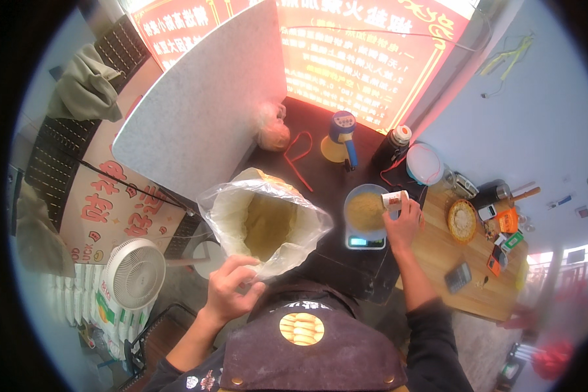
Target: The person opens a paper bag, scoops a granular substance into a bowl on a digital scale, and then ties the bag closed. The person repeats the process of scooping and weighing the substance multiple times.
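My left hand (pixel 232 287) is closed on the near rim of a large, silvery-lined bag (pixel 310 225), which stands wide open. Tan-brown powder (pixel 268 225) lies inside the bag. To the right, my right hand (pixel 404 223) grips a small white paper cup (pixel 393 200) with a reddish print, tilted at the right edge of a clear bowl (pixel 354 195). More tan powder (pixel 366 212) fills the bowl. Under it is a kitchen scale (pixel 349 244) with a lit display. Whether the cup holds powder is hidden from view.
Behind, on the dark table (pixel 310 163), are a blue-and-yellow megaphone (pixel 342 134), a red cord (pixel 300 171), a black thermos (pixel 387 153) and a white tub (pixel 424 163). A grey board (pixel 196 98) rises at left. A wooden table (pixel 431 258) at right bears a phone (pixel 458 277) and several small things.
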Action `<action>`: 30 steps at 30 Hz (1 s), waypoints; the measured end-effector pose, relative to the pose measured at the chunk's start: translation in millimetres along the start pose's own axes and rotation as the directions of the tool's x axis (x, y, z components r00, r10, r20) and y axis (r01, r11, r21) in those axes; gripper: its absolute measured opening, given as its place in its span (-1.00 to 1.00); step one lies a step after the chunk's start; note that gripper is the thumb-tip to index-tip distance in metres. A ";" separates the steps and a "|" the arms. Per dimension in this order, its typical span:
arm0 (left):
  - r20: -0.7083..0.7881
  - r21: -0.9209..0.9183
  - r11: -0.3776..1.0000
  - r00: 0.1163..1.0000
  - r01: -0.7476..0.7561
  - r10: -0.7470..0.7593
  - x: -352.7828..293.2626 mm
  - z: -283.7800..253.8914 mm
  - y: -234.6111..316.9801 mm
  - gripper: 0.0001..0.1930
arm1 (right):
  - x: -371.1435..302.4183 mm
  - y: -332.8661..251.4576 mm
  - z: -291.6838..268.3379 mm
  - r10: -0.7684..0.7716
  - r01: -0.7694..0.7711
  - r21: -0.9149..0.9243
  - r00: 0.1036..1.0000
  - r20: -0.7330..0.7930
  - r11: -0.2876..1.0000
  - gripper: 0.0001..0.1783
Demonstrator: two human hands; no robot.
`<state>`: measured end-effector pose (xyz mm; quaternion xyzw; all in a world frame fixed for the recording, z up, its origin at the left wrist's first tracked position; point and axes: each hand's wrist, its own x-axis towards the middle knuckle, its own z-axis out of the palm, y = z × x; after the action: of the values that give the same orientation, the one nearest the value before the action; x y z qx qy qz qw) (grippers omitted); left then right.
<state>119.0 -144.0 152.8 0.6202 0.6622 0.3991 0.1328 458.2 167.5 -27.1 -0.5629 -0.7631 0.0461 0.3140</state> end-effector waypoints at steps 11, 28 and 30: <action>-0.165 0.003 0.999 0.985 0.048 -0.047 -1.9 2.9 5.3 -0.72 | -2.5 5.6 -0.7 -0.083 0.083 -0.004 0.996 -0.040 0.997 -0.12; -0.257 0.014 1.000 0.966 0.009 -0.005 -4.8 3.1 12.0 -0.77 | -6.9 11.8 -4.3 -0.134 0.132 -0.027 0.989 -0.068 0.991 -0.10; -0.266 -0.001 1.000 0.964 0.018 -0.018 -5.2 4.2 13.8 -0.77 | -6.9 12.4 -3.1 -0.145 0.143 -0.037 0.987 -0.071 0.989 -0.11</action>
<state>132.7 -148.5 158.0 0.5551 0.6799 0.4770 0.0457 471.2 165.0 -32.8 -0.5127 -0.7904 -0.0094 0.3351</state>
